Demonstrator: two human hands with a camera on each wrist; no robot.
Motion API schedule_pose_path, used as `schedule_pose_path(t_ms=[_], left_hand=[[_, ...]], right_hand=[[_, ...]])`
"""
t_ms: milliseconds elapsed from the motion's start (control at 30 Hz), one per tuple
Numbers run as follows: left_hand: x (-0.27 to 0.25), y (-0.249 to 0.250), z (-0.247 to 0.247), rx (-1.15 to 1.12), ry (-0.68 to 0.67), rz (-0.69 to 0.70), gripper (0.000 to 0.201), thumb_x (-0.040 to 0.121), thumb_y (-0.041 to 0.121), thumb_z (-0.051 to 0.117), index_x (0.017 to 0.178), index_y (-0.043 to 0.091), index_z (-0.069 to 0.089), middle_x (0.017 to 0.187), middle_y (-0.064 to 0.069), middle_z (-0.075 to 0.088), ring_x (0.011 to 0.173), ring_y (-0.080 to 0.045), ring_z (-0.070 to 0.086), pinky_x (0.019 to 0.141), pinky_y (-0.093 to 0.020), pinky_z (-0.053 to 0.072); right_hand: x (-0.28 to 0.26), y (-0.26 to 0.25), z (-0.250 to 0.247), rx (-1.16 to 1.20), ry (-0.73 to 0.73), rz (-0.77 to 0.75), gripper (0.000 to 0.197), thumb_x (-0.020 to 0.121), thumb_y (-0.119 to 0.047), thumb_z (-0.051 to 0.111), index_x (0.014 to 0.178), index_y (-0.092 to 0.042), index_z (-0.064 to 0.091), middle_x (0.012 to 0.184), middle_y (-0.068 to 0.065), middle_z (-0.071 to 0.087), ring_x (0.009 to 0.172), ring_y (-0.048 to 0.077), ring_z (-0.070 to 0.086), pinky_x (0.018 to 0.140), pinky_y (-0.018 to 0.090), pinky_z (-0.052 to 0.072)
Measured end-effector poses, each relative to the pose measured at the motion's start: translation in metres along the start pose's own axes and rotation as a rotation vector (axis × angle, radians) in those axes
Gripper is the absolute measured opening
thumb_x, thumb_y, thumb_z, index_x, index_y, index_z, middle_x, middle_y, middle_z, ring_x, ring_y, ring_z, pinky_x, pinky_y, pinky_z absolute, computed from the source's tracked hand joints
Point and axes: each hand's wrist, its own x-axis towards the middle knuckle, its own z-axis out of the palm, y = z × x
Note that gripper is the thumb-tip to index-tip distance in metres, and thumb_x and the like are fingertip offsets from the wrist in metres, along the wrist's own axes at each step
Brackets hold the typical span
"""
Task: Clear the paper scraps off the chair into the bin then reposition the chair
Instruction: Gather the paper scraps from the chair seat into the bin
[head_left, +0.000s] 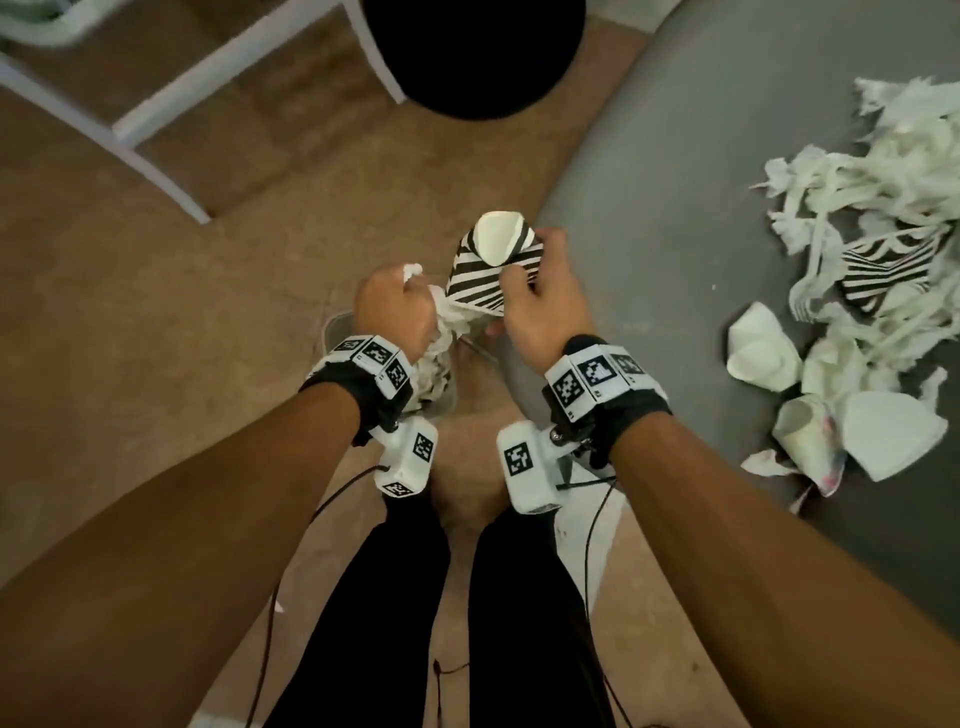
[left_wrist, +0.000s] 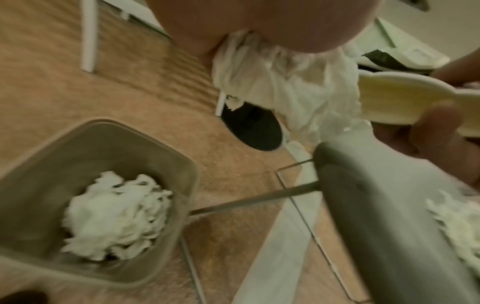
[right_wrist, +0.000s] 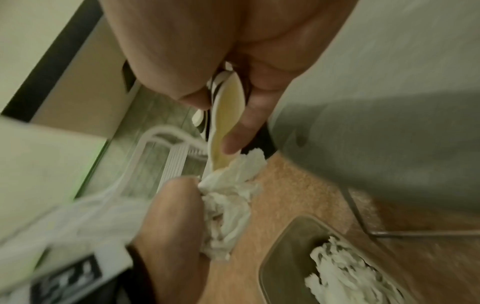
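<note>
- Two hands work above the bin (head_left: 332, 332), seen from the head camera: the left hand (head_left: 395, 306) is clenched round a wad of white tissue scraps (head_left: 452, 317), and the right hand (head_left: 540, 296) pinches a crushed black-and-white striped paper cup (head_left: 485, 270). To the bin's right, the grey chair seat (head_left: 675, 208) still carries a heap of torn paper and flattened cups (head_left: 872, 291).
- Left wrist view: the tissue (left_wrist: 285, 82) hangs limp from the fist, above and right of the bin (left_wrist: 145, 131), which already holds white shreds (left_wrist: 116, 216). It looks feather-light and soft, so I judge a loose bunching grip will do.
- Right wrist view: fingers (right_wrist: 241, 127) and thumb clamp the flattened cup (right_wrist: 228, 115) at its rim, up and left of the bin (right_wrist: 280, 246). The cup seems thin, stiffer than the tissue, and easily creased.
</note>
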Motion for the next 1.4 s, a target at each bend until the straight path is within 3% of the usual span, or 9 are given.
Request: schedule_pose_path(t_ms=[100,233,367,533,700,833,1033,1267,1400], left_hand=[[0.002,-0.058,-0.020,0.021,-0.022,-0.150,0.034,0.093,0.028,0.039,0.078,0.004,0.057,0.084,-0.020,0.065,0.084,-0.039,0.062,0.075,-0.042,0.051],[0.004,-0.124,-0.023,-0.012,-0.175,-0.344,0.039,0.093,0.026,0.043,0.128,0.009,0.050,0.113,-0.007,0.060,0.098,-0.027,0.056,0.081,-0.030,0.039],[0.009,-0.159,-0.010,-0.026,-0.283,-0.309,0.047,0.083,0.021,0.053,0.129,0.010,0.049,0.109,-0.005,0.062,0.096,-0.023,0.061,0.071,-0.025,0.048],[0.013,-0.175,-0.003,0.032,-0.408,-0.317,0.058,0.091,0.014,0.053,0.147,0.017,0.040,0.150,-0.006,0.044,0.131,-0.023,0.048,0.098,-0.023,0.038],[0.019,-0.163,-0.019,0.148,-0.380,-0.260,0.042,0.089,0.016,0.054,0.131,0.019,0.059,0.140,-0.006,0.055,0.126,-0.024,0.053,0.093,-0.019,0.037],[0.026,-0.129,-0.029,0.190,-0.310,-0.114,0.023,0.090,0.011,0.050,0.105,0.019,0.066,0.113,-0.008,0.071,0.106,-0.028,0.065,0.095,-0.036,0.051],[0.039,-0.020,-0.010,0.215,-0.235,0.130,0.023,0.093,0.008,0.048,0.105,0.010,0.068,0.099,-0.009,0.072,0.091,-0.027,0.066,0.081,-0.030,0.050],[0.033,0.115,0.100,0.065,-0.336,0.377,0.025,0.087,0.012,0.041,0.091,0.023,0.063,0.079,0.001,0.068,0.076,-0.023,0.068,0.071,-0.028,0.052],[-0.002,0.159,0.157,0.139,-0.448,0.541,0.020,0.083,0.018,0.051,0.097,0.018,0.066,0.084,0.001,0.067,0.078,-0.022,0.065,0.078,-0.038,0.055]], right_hand=[[-0.007,0.002,0.059,-0.225,-0.115,-0.154,0.036,0.096,-0.019,0.050,0.131,-0.010,0.046,0.126,0.012,0.045,0.095,0.023,0.054,0.081,0.023,0.039],[-0.002,0.031,0.118,-0.398,-0.231,-0.106,0.036,0.097,-0.013,0.050,0.132,-0.007,0.045,0.130,0.018,0.044,0.107,0.035,0.057,0.085,0.030,0.042],[0.009,0.064,0.153,-0.461,-0.277,-0.018,0.042,0.098,-0.013,0.050,0.139,-0.008,0.043,0.135,0.020,0.044,0.113,0.038,0.056,0.095,0.039,0.048],[0.012,0.087,0.171,-0.649,-0.450,0.072,0.061,0.095,-0.020,0.055,0.150,-0.015,0.029,0.148,0.018,0.040,0.125,0.038,0.052,0.101,0.042,0.047],[0.008,0.074,0.156,-0.597,-0.493,-0.010,0.046,0.094,-0.019,0.049,0.140,-0.019,0.046,0.112,0.014,0.069,0.103,0.035,0.065,0.090,0.043,0.054],[0.011,0.042,0.122,-0.478,-0.491,-0.091,0.036,0.093,-0.019,0.047,0.128,-0.025,0.057,0.101,0.009,0.073,0.090,0.029,0.068,0.081,0.040,0.057],[0.025,0.004,0.011,-0.280,-0.255,-0.176,0.027,0.097,-0.017,0.046,0.118,-0.019,0.063,0.098,0.006,0.074,0.090,0.025,0.069,0.085,0.037,0.056],[0.049,0.065,-0.168,-0.249,0.139,-0.032,0.027,0.094,-0.015,0.048,0.116,-0.019,0.063,0.093,-0.001,0.072,0.082,0.017,0.068,0.084,0.031,0.054],[0.047,0.121,-0.240,-0.410,0.348,0.108,0.031,0.089,-0.019,0.053,0.119,-0.016,0.062,0.121,0.007,0.062,0.103,0.023,0.063,0.096,0.033,0.049]])
